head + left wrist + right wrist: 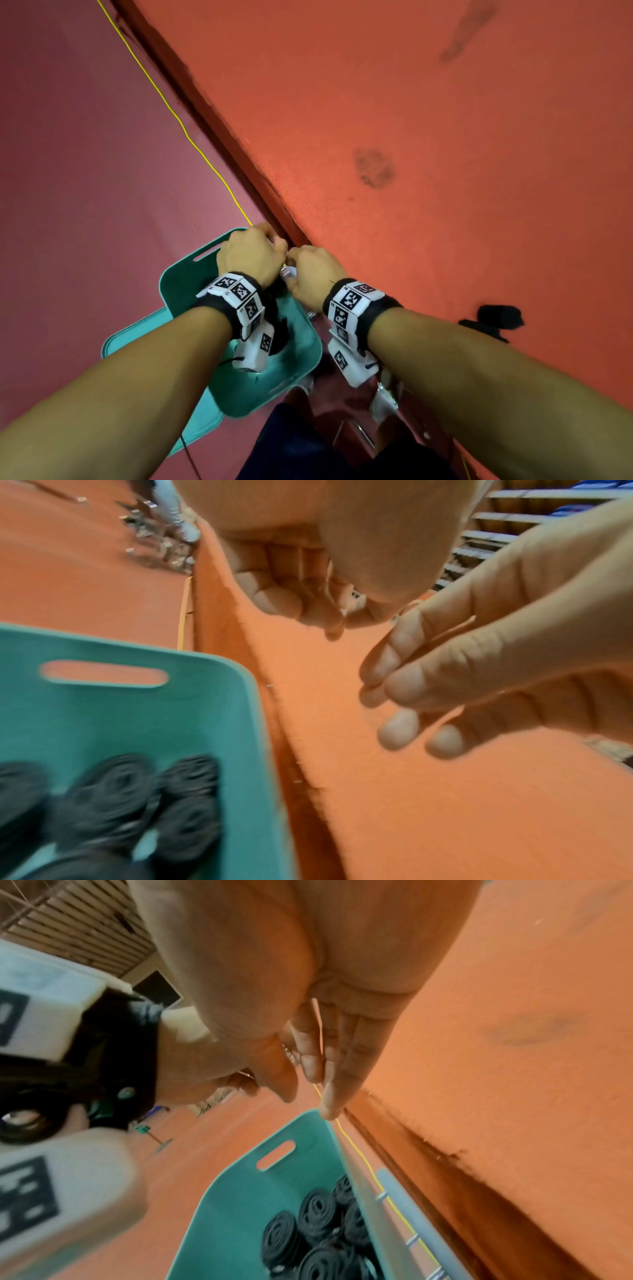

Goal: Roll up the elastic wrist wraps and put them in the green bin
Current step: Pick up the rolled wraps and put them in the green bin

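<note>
The green bin (pixel 178 274) stands on the floor against the orange table's edge. Several black rolled wraps (pixel 315 1213) lie in the bin (pixel 240 1191); they look blurred (pixel 109 791) in the left wrist view. One more black wrist wrap (pixel 496 318) lies on the table to the right of my right forearm. Both hands meet above the bin's far corner. My left hand (pixel 251 253) has curled fingers (pixel 400 680) and pinches a thin band (pixel 411 607). My right hand (pixel 315 274) pinches a small pale item (pixel 352 597) between thumb and fingers (pixel 310 1064); what it is I cannot make out.
A yellow cable (pixel 178 120) runs along the floor beside the table's dark edge (pixel 219 137). A green lid (pixel 137 337) sticks out under the bin. Small metal parts (pixel 154 539) lie on the floor beyond the bin. The orange tabletop (pixel 445 137) spreads to the right.
</note>
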`<state>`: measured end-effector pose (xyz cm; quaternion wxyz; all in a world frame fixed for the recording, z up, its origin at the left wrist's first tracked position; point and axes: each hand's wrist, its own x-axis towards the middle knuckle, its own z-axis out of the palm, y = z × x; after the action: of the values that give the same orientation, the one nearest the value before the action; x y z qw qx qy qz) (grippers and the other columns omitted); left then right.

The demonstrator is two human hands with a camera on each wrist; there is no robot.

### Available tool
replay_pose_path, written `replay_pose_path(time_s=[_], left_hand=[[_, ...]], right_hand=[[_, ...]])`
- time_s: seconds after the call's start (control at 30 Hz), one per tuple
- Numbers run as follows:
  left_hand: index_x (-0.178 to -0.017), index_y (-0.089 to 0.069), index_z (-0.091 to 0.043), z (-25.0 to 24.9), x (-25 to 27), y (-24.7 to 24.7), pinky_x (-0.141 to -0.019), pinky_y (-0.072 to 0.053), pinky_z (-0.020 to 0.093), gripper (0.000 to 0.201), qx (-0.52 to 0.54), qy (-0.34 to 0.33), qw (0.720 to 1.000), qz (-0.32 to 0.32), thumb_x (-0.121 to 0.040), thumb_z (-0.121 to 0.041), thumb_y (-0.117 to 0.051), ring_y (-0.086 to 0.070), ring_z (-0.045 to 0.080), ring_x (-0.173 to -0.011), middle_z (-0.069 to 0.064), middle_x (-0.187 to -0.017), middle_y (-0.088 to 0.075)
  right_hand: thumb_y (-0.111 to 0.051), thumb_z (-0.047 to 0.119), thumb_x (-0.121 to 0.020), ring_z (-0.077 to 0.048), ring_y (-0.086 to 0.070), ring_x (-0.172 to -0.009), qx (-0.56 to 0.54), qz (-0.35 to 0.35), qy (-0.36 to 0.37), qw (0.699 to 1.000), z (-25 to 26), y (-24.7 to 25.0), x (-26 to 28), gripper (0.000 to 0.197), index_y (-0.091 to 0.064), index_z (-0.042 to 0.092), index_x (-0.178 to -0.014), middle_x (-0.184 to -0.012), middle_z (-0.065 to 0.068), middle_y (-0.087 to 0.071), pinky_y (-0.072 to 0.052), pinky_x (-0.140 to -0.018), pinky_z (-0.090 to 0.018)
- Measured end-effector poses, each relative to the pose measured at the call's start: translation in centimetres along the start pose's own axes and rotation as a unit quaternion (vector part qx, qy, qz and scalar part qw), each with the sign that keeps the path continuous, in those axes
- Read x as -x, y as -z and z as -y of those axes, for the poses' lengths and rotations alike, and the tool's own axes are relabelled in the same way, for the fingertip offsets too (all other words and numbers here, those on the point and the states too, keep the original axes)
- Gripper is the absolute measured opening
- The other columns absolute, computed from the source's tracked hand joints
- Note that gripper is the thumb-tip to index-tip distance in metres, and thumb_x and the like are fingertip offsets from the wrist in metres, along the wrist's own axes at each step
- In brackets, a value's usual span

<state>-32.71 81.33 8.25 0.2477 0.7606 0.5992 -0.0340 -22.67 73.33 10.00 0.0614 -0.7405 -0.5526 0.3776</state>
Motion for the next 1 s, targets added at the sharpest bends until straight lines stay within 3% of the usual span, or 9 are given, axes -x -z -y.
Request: replay_pose_path(time_s=[0.13, 0.2, 0.27, 0.37, 0.53, 0.67, 0.87, 0.93, 1.0], left_hand=[[-0.088, -0.065, -0.023, -7.0, 2.8, -1.3, -0.077, -0.053, 0.039, 0.021, -0.011, -0.062, 0.998, 0.02, -0.088, -0.041, -0.052, -0.066, 0.041, -0.09, 0.013, -0.09, -0.073], [-0.09, -0.067, -0.025, -10.8, 4.4, -3.3, -0.078, -0.053, 0.04, 0.019, -0.009, -0.097, 0.994, 0.049, -0.088, -0.04, -0.055, -0.066, 0.04, -0.093, 0.012, -0.091, -0.074], [-0.094, -0.068, -0.029, -14.6, 6.1, -6.3, -0.08, -0.054, 0.04, 0.018, -0.01, -0.124, 0.988, 0.089, -0.086, -0.041, -0.057, -0.067, 0.038, -0.095, 0.007, -0.092, -0.075], [-0.097, -0.066, -0.035, -19.6, 8.9, -11.5, -0.082, -0.055, 0.037, 0.02, -0.027, -0.148, 0.973, 0.172, -0.082, -0.044, -0.058, -0.069, 0.034, -0.096, 0.0, -0.093, -0.075], [-0.118, -0.061, -0.036, -25.4, 13.2, -19.9, -0.092, -0.054, 0.039, 0.036, -0.084, -0.204, 0.938, 0.266, -0.085, -0.05, -0.061, -0.065, 0.028, -0.11, -0.003, -0.118, -0.069], [-0.139, -0.048, -0.033, -27.9, 15.8, -24.6, -0.096, -0.051, 0.042, 0.061, -0.154, -0.196, 0.926, 0.284, -0.086, -0.054, -0.067, -0.06, 0.031, -0.12, 0.001, -0.139, -0.049], [-0.148, -0.037, -0.032, -29.3, 16.8, -28.8, -0.095, -0.05, 0.045, 0.068, -0.234, -0.162, 0.915, 0.285, -0.09, -0.048, -0.068, -0.058, 0.037, -0.123, 0.006, -0.145, -0.043], [-0.149, -0.038, -0.029, -29.6, 16.9, -29.5, -0.096, -0.049, 0.045, 0.06, -0.232, -0.175, 0.915, 0.282, -0.094, -0.043, -0.06, -0.059, 0.038, -0.12, 0.01, -0.139, -0.049], [-0.143, -0.044, -0.024, -29.9, 17.0, -29.6, -0.096, -0.048, 0.044, 0.05, -0.231, -0.192, 0.912, 0.278, -0.097, -0.037, -0.055, -0.061, 0.038, -0.116, 0.013, -0.133, -0.053]], right_hand=[[-0.059, 0.016, -0.089, -0.034, -0.062, -0.104, -0.042, -0.059, -0.039, 0.997, -5.8, 3.4, 3.6, 0.019, -0.063, 0.014, -0.107, -0.111, -0.011, -0.065, -0.046, -0.08, -0.032], [-0.06, 0.019, -0.089, -0.034, -0.062, -0.107, -0.055, -0.083, -0.069, 0.993, -9.8, 4.6, 5.8, 0.024, -0.064, 0.015, -0.112, -0.115, -0.01, -0.065, -0.049, -0.085, -0.034], [-0.061, 0.019, -0.089, -0.033, -0.062, -0.111, -0.063, -0.099, -0.115, 0.986, -14.4, 5.5, 8.4, 0.03, -0.064, 0.015, -0.12, -0.121, -0.01, -0.064, -0.051, -0.092, -0.038], [-0.062, 0.019, -0.091, -0.033, -0.061, -0.114, -0.063, -0.119, -0.194, 0.972, -21.7, 6.0, 12.9, 0.035, -0.062, 0.017, -0.126, -0.126, -0.008, -0.061, -0.049, -0.092, -0.037], [-0.064, 0.012, -0.088, -0.035, -0.052, -0.125, -0.051, -0.074, -0.285, 0.954, -32.2, 5.1, 19.0, 0.052, -0.053, 0.018, -0.139, -0.134, -0.008, -0.052, -0.046, -0.098, -0.039], [-0.067, 0.013, -0.087, -0.034, -0.043, -0.13, -0.041, -0.035, -0.257, 0.965, -37.2, 2.8, 20.8, 0.068, -0.04, 0.026, -0.148, -0.148, -0.001, -0.038, -0.046, -0.099, -0.043], [-0.057, 0.004, -0.09, -0.034, -0.025, -0.145, -0.039, 0.042, -0.19, 0.98, -39.9, 0.7, 19.9, 0.084, -0.021, 0.039, -0.157, -0.168, 0.006, -0.003, -0.045, -0.107, -0.044], [-0.054, -0.001, -0.09, -0.035, -0.032, -0.141, -0.055, 0.049, -0.188, 0.979, -40.1, 0.4, 19.4, 0.078, -0.029, 0.034, -0.154, -0.168, 0.003, -0.006, -0.045, -0.107, -0.044], [-0.047, 0.0, -0.092, -0.036, -0.048, -0.126, -0.074, 0.023, -0.199, 0.977, -40.1, 0.2, 19.3, 0.058, -0.041, 0.025, -0.143, -0.157, -0.005, -0.027, -0.049, -0.096, -0.041]])
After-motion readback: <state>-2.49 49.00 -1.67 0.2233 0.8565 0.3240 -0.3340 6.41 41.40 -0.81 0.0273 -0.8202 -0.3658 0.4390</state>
